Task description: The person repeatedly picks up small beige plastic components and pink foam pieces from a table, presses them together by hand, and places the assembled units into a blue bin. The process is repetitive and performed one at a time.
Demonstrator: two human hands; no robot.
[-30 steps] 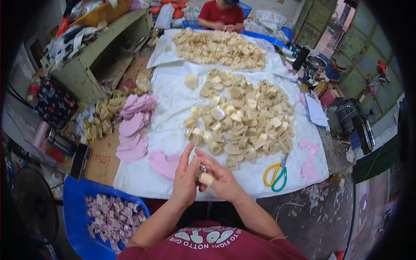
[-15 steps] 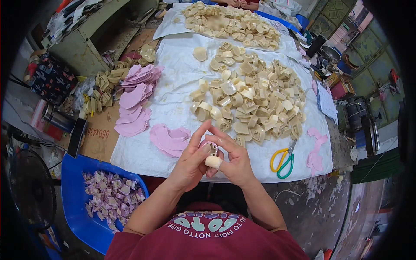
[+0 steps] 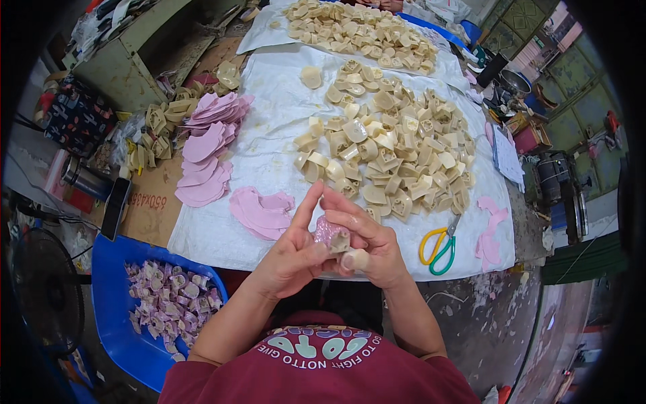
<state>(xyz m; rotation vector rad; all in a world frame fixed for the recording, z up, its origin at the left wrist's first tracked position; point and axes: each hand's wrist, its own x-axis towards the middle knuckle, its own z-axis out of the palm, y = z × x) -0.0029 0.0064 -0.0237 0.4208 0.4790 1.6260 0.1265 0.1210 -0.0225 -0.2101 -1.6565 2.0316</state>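
Note:
In front of my chest, both hands hold one small shoe heel [image 3: 331, 235], beige on its hollow end and covered in shiny pink-purple material on its side. My left hand [image 3: 291, 254] grips it from the left, thumb against the hollow end and index finger stretched upward. My right hand [image 3: 378, 250] closes round the other side; a pale wrap [image 3: 355, 260] covers its thumb tip. Fingers hide the heel's lower part. Beyond the hands lies a heap of bare beige heels [image 3: 397, 148]. Pink cut pieces [image 3: 261, 212] overlap on the white sheet [image 3: 269, 87] near my left hand.
Yellow-and-green-handled scissors [image 3: 441, 248] lie right of my hands. More pink pieces [image 3: 205, 158] are stacked at the left. A blue basin [image 3: 111, 316] at lower left holds many pink-covered heels. A fan [image 3: 50, 289] stands beside it. Another person's hands [image 3: 383, 4] show at the far edge.
The heel has been turned between my fingers, so its pink-covered side now shows more. My right thumb has shifted slightly right and down; both hands keep their hold.

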